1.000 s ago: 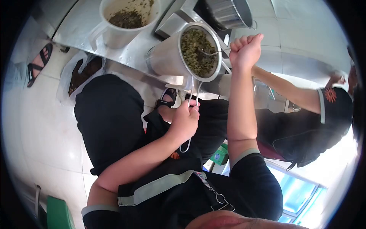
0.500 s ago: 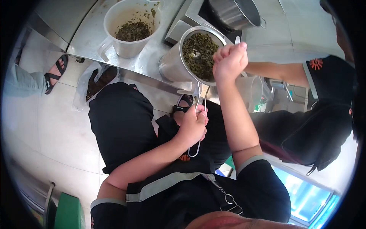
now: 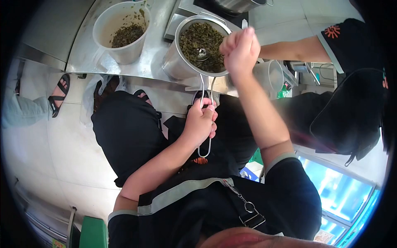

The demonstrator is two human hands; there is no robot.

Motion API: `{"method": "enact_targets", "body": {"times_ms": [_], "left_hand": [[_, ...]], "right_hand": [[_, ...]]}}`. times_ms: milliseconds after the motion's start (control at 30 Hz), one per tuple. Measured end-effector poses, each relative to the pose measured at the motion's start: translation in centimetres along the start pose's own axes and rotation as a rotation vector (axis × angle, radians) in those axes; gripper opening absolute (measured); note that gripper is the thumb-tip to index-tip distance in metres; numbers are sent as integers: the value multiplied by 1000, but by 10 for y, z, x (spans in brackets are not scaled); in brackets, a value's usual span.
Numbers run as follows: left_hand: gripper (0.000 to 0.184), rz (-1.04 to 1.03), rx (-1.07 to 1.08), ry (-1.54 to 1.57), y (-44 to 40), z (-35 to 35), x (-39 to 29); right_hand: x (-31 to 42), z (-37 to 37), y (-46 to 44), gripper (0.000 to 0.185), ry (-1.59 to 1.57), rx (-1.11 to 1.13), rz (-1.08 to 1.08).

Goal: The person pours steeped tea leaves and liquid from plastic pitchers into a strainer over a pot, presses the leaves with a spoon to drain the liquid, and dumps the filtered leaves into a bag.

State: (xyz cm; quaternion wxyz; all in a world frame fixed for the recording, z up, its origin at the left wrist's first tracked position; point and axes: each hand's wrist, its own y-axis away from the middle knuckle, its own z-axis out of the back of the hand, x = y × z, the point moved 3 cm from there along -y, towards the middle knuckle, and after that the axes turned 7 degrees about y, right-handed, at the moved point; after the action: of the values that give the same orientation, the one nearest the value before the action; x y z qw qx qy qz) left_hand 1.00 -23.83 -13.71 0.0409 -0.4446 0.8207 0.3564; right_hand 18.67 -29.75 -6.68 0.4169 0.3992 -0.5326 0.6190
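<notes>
My left hand (image 3: 202, 120) is wrapped round the long wire handle of a strainer (image 3: 207, 89). The strainer sits over the mouth of a tall silvery container (image 3: 171, 64) and is full of wet, dark green leaves (image 3: 200, 35). In a fist above its right side, my right hand (image 3: 241, 51) grips a spoon (image 3: 201, 54); the handle's end pokes out above the fist, and the bowl lies among the leaves. The spoon's middle is hidden by my hand. To the left stands a translucent plastic jug (image 3: 99, 33) with more leaves inside and some stuck to its wall.
The containers stand on a metal counter (image 3: 80, 58). Behind are a cooker (image 3: 175, 22) and a steel pot (image 3: 237, 4). At right, a co-worker's arm (image 3: 289, 51) reaches in near a clear plastic jug (image 3: 269, 76). A plastic bag (image 3: 87, 97) lies on the floor below, near another person's sandalled foot (image 3: 60, 95).
The counter and containers have shifted up and left in view. The spoon's bowl now shows more clearly on the leaves. Both hands keep their grips.
</notes>
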Motion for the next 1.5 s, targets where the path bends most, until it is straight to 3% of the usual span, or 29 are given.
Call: {"method": "enact_targets", "body": {"times_ms": [167,367,467,500,567,633,700,733,833,967,1067,1167,1500], "left_hand": [[19,3,11,47,0,3,5],[18,60,29,37,-1,5,-2],[18,63,23,21,0,4,-3],[18,60,28,11,-1,3,-4],[17,46,2,-6,-1,3,-1],[17,42,11,4,-2,3,1],[17,43,16,14,0,4,-2],[17,52,20,26,1,3,-2],[17,54,28,34,0,5,2],[17,63,21,35,1,3,-1],[17,76,24,47,1,4,-3],[17,66,32,56,2,4,-2],[18,29,34,-14,2,4,0]], "right_hand": [[17,29,-58,43,-43,-124,-179],[-31,57,-59,43,-26,-261,-374],[-24,39,-21,43,179,-181,-109],[-30,38,-10,43,176,-189,-102],[-27,34,5,45,172,-50,124],[-18,33,-10,47,133,29,145],[-7,36,-41,46,96,-61,-19],[6,33,-55,46,-30,-144,-105],[-34,59,-111,45,-308,-84,-224],[-29,29,-99,46,51,-227,-229],[-27,24,-66,49,274,-62,-100],[-34,28,-42,45,185,-186,-23],[-47,36,0,44,171,-12,273]]}}
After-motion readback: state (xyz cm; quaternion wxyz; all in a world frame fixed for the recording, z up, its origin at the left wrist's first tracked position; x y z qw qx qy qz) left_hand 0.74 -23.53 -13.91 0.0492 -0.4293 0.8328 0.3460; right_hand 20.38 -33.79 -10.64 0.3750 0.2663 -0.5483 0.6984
